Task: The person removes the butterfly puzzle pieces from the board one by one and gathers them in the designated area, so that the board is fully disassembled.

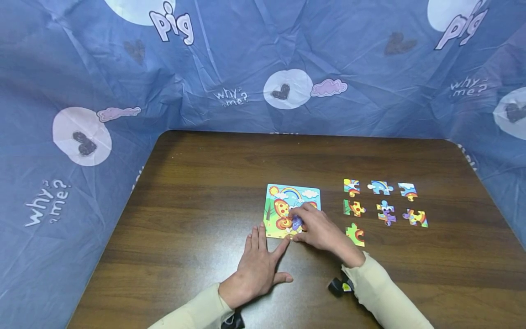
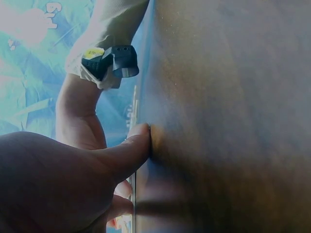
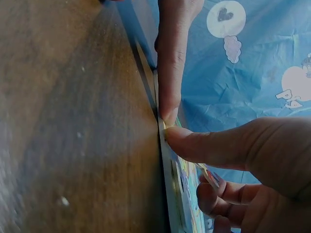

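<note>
Pinching purple piece [image 1: 297,222] in right grip [image 1: 318,230] | left grip [image 1: 256,267] flat, bracing board edge [image 1: 274,235]

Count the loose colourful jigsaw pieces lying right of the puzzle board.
7: three in the far row, three in the middle row, one nearest. The right hand may hide another.

Your dark wooden table [image 1: 205,192] carries the puzzle board [image 1: 292,201] near its middle, seven loose puzzle pieces [image 1: 386,212] to its right, and your flat left hand [image 1: 256,267].
</note>
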### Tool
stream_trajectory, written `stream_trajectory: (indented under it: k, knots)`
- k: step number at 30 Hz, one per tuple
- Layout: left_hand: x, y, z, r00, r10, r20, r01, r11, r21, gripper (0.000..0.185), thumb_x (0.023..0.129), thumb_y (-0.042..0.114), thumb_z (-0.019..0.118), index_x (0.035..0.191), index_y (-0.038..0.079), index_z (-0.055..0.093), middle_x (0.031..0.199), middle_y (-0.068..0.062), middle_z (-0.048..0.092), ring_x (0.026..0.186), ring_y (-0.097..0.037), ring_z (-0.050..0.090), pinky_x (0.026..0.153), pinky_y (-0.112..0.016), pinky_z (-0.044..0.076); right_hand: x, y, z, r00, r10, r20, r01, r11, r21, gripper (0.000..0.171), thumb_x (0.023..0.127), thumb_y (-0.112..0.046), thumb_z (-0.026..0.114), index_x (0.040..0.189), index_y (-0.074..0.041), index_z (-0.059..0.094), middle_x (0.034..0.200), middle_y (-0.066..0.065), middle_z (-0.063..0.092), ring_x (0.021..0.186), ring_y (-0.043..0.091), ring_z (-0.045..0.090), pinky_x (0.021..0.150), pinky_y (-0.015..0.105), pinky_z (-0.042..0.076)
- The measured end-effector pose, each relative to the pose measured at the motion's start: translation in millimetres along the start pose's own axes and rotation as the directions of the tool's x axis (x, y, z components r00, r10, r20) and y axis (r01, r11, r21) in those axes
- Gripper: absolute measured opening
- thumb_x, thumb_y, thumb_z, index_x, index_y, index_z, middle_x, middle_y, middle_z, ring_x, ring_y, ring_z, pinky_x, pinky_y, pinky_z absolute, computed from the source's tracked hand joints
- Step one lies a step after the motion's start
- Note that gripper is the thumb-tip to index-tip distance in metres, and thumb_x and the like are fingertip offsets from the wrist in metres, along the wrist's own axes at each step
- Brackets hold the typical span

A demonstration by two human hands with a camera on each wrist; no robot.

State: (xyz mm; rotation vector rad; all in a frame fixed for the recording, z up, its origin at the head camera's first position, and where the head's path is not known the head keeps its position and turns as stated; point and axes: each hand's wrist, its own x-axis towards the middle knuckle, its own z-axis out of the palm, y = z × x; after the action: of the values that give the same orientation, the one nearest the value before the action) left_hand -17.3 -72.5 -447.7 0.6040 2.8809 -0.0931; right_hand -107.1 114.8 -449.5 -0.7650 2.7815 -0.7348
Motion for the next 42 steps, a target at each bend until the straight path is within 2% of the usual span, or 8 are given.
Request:
stream_trajectory:
  k: [5, 17, 23, 30, 38, 42]
  knots:
    - [0.6, 0.3, 0.3, 1.000, -0.001, 0.006, 0.001, 1.000, 0.002, 0.087, 0.082, 0.078, 0.053, 0.156, 0.036, 0.033, 0.153, -0.039, 0.033, 0.143, -0.049, 0.040, 0.116, -0.052, 0.039, -1, 2, -3, 1.000, 0.006, -0.025, -0.007, 0.999, -0.040, 0.051, 0.074, -0.018, 0.087, 0.120, -0.013, 0.067, 0.110, 0.007, 0.065, 0.093, 0.019, 0.061, 0.084, 0.048, 0.050]
    - [1.8, -0.1, 2.9, 1.000, -0.006, 0.009, 0.006, 1.000, -0.017, 0.086, 0.083, 0.078, 0.052, 0.155, 0.036, 0.033, 0.154, -0.039, 0.032, 0.143, -0.050, 0.039, 0.117, -0.052, 0.038, -8, 12, -14, 0.998, 0.057, -0.041, -0.058, 0.998, -0.017, 0.045, 0.078, -0.018, 0.084, 0.120, -0.014, 0.067, 0.119, 0.009, 0.065, 0.094, 0.019, 0.062, 0.081, 0.041, 0.043]
    - [1.9, -0.7, 2.5, 1.000, -0.006, 0.012, 0.006, 0.999, -0.039, 0.086, 0.083, 0.077, 0.054, 0.155, 0.035, 0.034, 0.154, -0.040, 0.031, 0.143, -0.050, 0.038, 0.117, -0.052, 0.038, -13, 19, -23, 0.996, 0.080, -0.046, -0.080, 0.997, 0.010, 0.046, 0.081, -0.020, 0.082, 0.123, -0.015, 0.066, 0.108, 0.006, 0.062, 0.084, 0.013, 0.053, 0.075, 0.031, 0.033]
    - [1.1, -0.3, 1.6, 1.000, -0.001, 0.008, 0.001, 0.999, -0.040, 0.086, 0.083, 0.076, 0.054, 0.155, 0.035, 0.034, 0.153, -0.040, 0.031, 0.143, -0.051, 0.039, 0.117, -0.053, 0.038, -20, 27, -30, 0.994, 0.082, -0.072, -0.083, 0.997, -0.008, 0.051, 0.084, -0.021, 0.081, 0.131, -0.011, 0.063, 0.113, 0.009, 0.062, 0.088, 0.018, 0.055, 0.078, 0.036, 0.036]
    - [0.9, -0.6, 1.7, 1.000, -0.001, 0.007, 0.001, 0.999, -0.042, 0.087, 0.082, 0.077, 0.055, 0.155, 0.036, 0.033, 0.154, -0.040, 0.031, 0.143, -0.050, 0.038, 0.117, -0.053, 0.038, -30, 41, -35, 0.992, 0.036, -0.123, -0.038, 0.999, -0.014, 0.051, 0.082, -0.019, 0.082, 0.129, -0.007, 0.065, 0.108, 0.009, 0.063, 0.083, 0.014, 0.052, 0.074, 0.031, 0.032]
    - [0.9, -0.8, 1.7, 1.000, 0.000, 0.006, 0.000, 0.999, -0.040, 0.087, 0.082, 0.077, 0.055, 0.155, 0.036, 0.034, 0.153, -0.040, 0.031, 0.143, -0.050, 0.039, 0.117, -0.053, 0.038, -37, 47, -39, 0.991, 0.048, -0.122, -0.047, 0.999, 0.004, 0.049, 0.083, -0.015, 0.080, 0.129, -0.008, 0.064, 0.112, 0.010, 0.064, 0.087, 0.018, 0.056, 0.078, 0.036, 0.033]
